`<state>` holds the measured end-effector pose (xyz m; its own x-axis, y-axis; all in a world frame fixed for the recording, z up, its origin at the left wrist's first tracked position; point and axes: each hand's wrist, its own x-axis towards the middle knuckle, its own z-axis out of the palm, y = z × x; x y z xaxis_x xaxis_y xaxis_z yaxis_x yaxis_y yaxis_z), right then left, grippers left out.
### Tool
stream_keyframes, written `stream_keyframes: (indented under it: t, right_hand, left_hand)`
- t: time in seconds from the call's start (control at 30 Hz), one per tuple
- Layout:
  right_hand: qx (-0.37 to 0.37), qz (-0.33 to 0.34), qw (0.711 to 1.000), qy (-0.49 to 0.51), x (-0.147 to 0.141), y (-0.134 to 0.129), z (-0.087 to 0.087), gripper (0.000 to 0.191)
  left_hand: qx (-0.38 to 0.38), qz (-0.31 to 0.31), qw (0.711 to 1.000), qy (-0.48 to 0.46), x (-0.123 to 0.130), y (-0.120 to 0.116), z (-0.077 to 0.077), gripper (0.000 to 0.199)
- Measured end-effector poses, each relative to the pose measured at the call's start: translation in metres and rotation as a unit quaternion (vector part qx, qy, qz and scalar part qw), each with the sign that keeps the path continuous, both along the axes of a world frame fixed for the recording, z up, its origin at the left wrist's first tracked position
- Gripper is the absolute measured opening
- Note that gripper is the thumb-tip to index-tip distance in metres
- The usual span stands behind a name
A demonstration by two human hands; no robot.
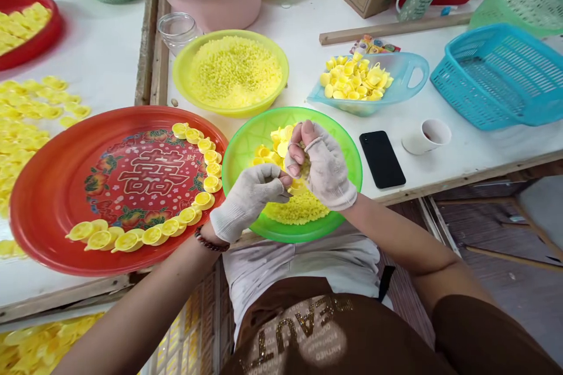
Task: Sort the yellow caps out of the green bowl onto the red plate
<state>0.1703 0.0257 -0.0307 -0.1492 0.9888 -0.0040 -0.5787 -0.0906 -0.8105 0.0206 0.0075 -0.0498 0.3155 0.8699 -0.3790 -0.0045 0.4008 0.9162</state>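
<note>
My left hand (255, 196), in a white fingerless glove, is closed in a pinch over the left part of a green plate (347, 146); what its fingertips hold is too small to name. Beside it, my right hand (321, 164), gloved the same way, is curled with its fingertips together, its contents mostly hidden. Beneath both hands the plate holds yellow plastic pieces (265, 154) and small yellow beads (299, 211). On the left, a red tray (48, 187) carries a curved row of yellow cup-like pieces (153, 235) along its right and lower sides.
Behind the plate stand a yellow bowl of beads (237, 73) and a blue scoop (402, 73) with yellow pieces. A black phone (382, 159), a paper cup (420, 139) and a blue basket (497, 85) are at right. A pink basin (211, 3) stands behind.
</note>
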Motion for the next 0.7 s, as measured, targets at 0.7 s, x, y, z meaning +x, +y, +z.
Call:
stream_keyframes:
  t: [0.7]
  right_hand:
    - [-0.013, 0.001, 1.0, 0.027, 0.0078, -0.0041, -0.0087, 0.038]
  left_hand:
    - [0.017, 0.002, 1.0, 0.016, -0.0045, -0.002, -0.0063, 0.028]
